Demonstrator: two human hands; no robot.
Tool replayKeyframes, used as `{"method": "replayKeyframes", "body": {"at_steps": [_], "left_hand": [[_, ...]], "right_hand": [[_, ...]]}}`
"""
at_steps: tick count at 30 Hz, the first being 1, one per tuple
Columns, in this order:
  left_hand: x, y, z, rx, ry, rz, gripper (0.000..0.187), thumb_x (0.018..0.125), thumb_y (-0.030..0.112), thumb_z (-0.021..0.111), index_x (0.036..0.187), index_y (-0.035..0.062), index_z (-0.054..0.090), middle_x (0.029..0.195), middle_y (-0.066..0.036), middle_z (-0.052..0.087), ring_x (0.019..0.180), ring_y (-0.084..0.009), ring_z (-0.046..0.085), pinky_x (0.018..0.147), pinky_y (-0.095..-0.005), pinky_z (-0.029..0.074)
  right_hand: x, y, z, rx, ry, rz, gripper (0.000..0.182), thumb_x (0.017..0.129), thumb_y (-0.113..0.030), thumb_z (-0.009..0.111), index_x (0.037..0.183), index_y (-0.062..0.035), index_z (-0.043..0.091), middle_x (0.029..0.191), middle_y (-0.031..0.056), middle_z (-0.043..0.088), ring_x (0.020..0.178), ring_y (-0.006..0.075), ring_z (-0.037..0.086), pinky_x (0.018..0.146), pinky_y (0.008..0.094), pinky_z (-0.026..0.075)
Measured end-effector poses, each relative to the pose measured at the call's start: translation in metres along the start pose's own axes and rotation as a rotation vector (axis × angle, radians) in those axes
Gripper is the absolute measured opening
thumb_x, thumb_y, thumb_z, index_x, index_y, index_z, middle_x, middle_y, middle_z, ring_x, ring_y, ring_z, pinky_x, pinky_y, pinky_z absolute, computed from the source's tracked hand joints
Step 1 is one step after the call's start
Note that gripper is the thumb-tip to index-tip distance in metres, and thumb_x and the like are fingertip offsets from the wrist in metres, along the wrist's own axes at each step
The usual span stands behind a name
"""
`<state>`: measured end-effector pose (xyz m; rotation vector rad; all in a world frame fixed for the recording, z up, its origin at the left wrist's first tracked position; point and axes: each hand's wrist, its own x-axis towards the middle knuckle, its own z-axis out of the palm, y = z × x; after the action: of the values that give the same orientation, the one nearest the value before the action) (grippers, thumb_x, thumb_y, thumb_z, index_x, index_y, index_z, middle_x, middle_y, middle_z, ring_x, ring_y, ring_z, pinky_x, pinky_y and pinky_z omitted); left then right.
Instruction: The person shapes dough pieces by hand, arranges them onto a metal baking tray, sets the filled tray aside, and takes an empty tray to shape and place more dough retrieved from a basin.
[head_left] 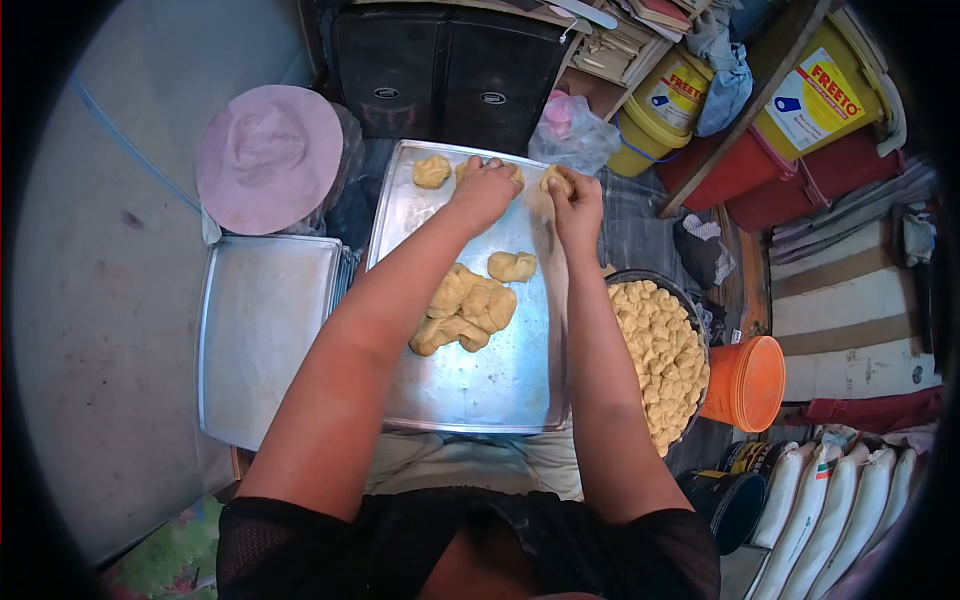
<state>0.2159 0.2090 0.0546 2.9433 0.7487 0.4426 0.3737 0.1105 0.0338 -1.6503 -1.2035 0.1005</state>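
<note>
A metal baking tray lies in front of me with dough on it. At its far edge my left hand has its fingers curled over a piece of dough, which shows at either side of them. At the far right corner, my right hand pinches another dough piece between thumb and fingers. A round dough ball sits in the far left corner. Nearer me are a single dough lump and a heap of joined dough lumps.
Right of the tray is a round basin filled with small dough pieces, beside an orange bucket. Stacked trays and a pink hat are on the left. Black speakers stand behind; yellow tubs are at back right.
</note>
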Motion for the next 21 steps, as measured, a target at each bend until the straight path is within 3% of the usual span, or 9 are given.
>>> {"method": "replayKeyframes", "body": {"at_steps": [2, 3, 6, 11, 13, 14, 17, 19, 21], "left_hand": [[-0.011, -0.003, 0.004, -0.058, 0.189, 0.025, 0.025, 0.09, 0.018, 0.057, 0.108, 0.0111, 0.073, 0.122, -0.012, 0.064, 0.117, -0.0285, 0.057, 0.1, -0.0442, 0.034], [-0.018, -0.008, 0.003, -0.084, 0.286, 0.038, 0.024, 0.089, 0.018, 0.058, 0.107, 0.0097, 0.073, 0.123, -0.013, 0.064, 0.117, -0.0295, 0.057, 0.1, -0.0442, 0.036], [-0.052, -0.008, -0.047, -0.214, -0.067, -0.203, 0.029, 0.088, 0.02, 0.062, 0.112, 0.0056, 0.071, 0.121, -0.016, 0.064, 0.115, -0.0326, 0.059, 0.095, -0.0428, 0.043], [-0.134, -0.006, -0.056, -0.707, -0.364, -0.271, 0.027, 0.09, 0.022, 0.065, 0.106, 0.0008, 0.069, 0.094, -0.016, 0.07, 0.088, -0.0248, 0.067, 0.082, -0.0352, 0.052], [-0.15, 0.0, -0.06, -0.755, -0.245, -0.336, 0.022, 0.089, 0.018, 0.067, 0.103, 0.0009, 0.068, 0.088, -0.012, 0.069, 0.081, -0.019, 0.065, 0.078, -0.0319, 0.052], [-0.154, -0.001, -0.063, -0.779, -0.178, -0.366, 0.02, 0.089, 0.016, 0.068, 0.102, 0.001, 0.068, 0.084, -0.01, 0.069, 0.078, -0.0161, 0.064, 0.076, -0.0302, 0.052], [-0.166, -0.005, -0.051, -0.959, 0.044, -0.493, 0.015, 0.088, 0.009, 0.067, 0.102, 0.0025, 0.068, 0.082, -0.005, 0.067, 0.075, -0.0111, 0.061, 0.072, -0.0271, 0.051], [-0.16, -0.019, -0.048, -0.993, 0.147, -0.476, 0.018, 0.088, 0.005, 0.066, 0.105, 0.0012, 0.067, 0.087, -0.006, 0.067, 0.077, -0.0101, 0.061, 0.072, -0.0262, 0.051], [-0.146, -0.033, -0.05, -1.161, 0.13, -0.589, 0.031, 0.085, 0.014, 0.072, 0.112, -0.0002, 0.066, 0.093, -0.011, 0.069, 0.082, -0.0153, 0.064, 0.076, -0.0291, 0.052]], "right_hand": [[-0.007, 0.028, 0.017, -0.484, 0.065, -0.253, 0.04, 0.083, -0.014, 0.07, 0.122, -0.0065, 0.067, 0.103, 0.0138, 0.061, 0.082, 0.0273, 0.065, 0.075, 0.0362, 0.051], [-0.008, 0.025, 0.016, -0.516, 0.021, -0.236, 0.041, 0.083, -0.015, 0.07, 0.123, -0.0073, 0.067, 0.105, 0.015, 0.061, 0.083, 0.0298, 0.065, 0.075, 0.038, 0.051], [-0.01, 0.012, 0.011, -0.508, -0.124, -0.066, 0.042, 0.083, -0.023, 0.071, 0.123, -0.0111, 0.067, 0.107, 0.0161, 0.06, 0.086, 0.0348, 0.065, 0.077, 0.0425, 0.05], [-0.007, -0.015, 0.001, -0.572, -0.124, -0.026, 0.042, 0.081, -0.028, 0.072, 0.121, -0.0137, 0.067, 0.108, 0.014, 0.06, 0.094, 0.0333, 0.062, 0.081, 0.0412, 0.049], [-0.015, -0.035, -0.006, -0.626, -0.039, -0.154, 0.044, 0.08, -0.028, 0.074, 0.121, -0.0142, 0.067, 0.109, 0.0136, 0.059, 0.1, 0.0321, 0.06, 0.082, 0.0407, 0.049], [-0.02, -0.033, -0.01, -0.477, -0.151, -0.049, 0.047, 0.074, -0.024, 0.077, 0.119, -0.0139, 0.068, 0.115, 0.0128, 0.058, 0.112, 0.0303, 0.056, 0.087, 0.0398, 0.048], [-0.065, -0.032, -0.035, -0.179, -0.81, -0.233, 0.048, 0.07, -0.018, 0.078, 0.117, -0.0112, 0.067, 0.113, 0.0146, 0.062, 0.111, 0.0316, 0.059, 0.091, 0.0398, 0.049], [-0.068, -0.033, -0.032, -0.08, -0.761, 0.02, 0.048, 0.071, -0.015, 0.077, 0.117, -0.009, 0.067, 0.109, 0.0161, 0.065, 0.107, 0.0317, 0.062, 0.093, 0.04, 0.049], [-0.062, -0.04, -0.022, 0.026, -0.602, 0.201, 0.048, 0.071, -0.016, 0.077, 0.117, -0.007, 0.066, 0.106, 0.0175, 0.067, 0.104, 0.0324, 0.064, 0.093, 0.0401, 0.049]]}}
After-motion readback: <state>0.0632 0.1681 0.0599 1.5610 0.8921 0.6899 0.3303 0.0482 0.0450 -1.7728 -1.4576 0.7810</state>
